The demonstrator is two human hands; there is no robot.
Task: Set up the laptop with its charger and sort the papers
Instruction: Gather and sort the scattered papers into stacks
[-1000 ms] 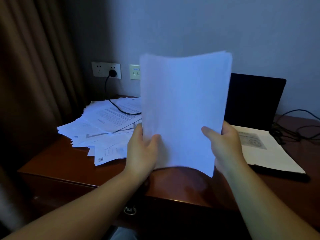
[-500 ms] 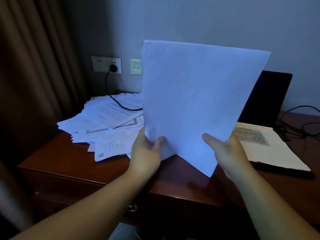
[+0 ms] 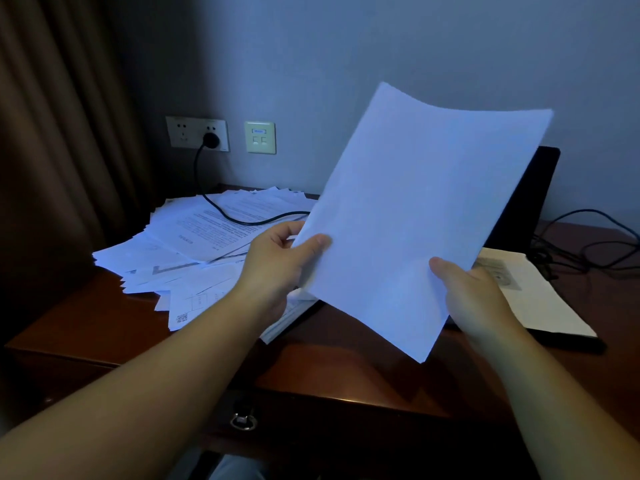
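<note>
At frame centre, my left hand and right hand pinch a thin, floppy white paper sheaf by its lower edges. Light and limp, it likely needs both sides supported.

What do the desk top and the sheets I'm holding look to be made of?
Desk top: looks like reddish-brown wood or wood veneer under a glossy lacquer; it gives soft reflections, though the grain is too dim to confirm. Held sheets: thin matte white paper, bowing and curling at the top edge, pinched by the left hand and right hand.
</note>
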